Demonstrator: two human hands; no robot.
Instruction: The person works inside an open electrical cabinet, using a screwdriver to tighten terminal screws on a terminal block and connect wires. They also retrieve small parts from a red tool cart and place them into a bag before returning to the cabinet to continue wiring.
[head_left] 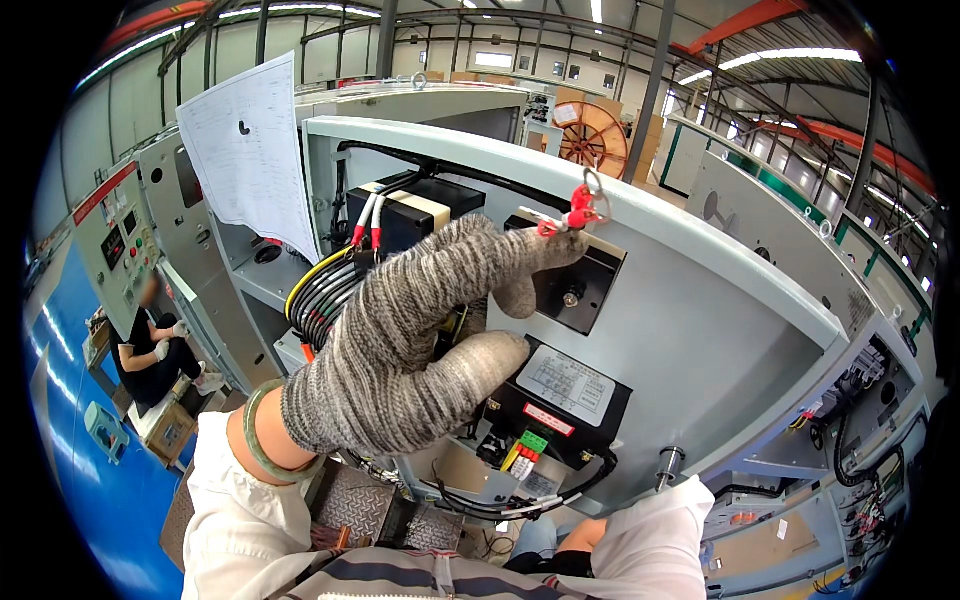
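Note:
My left hand (410, 330), in a grey knitted glove, reaches up in front of an open grey metal cabinet (740, 340). Its fingers are stretched out, with the thumb well apart from them. At the index fingertip are small red-sleeved metal terminals (577, 212), close to a metal ring (594, 182); whether the finger touches them is unclear. Below the fingertips sits a black device with a pale label plate (567, 385) and a green connector (533, 441). A bundle of black cables (325, 297) lies beside the glove. Of my right arm only the white sleeve (650, 545) shows; its hand is out of sight.
A large printed sheet (255, 150) hangs at the cabinet's left. Behind the glove is a black box (400, 215) with red-sleeved cables. A metal cylinder (670, 465) sticks out near my right sleeve. One person (155, 350) sits at the far left; a wooden reel (592, 135) stands behind.

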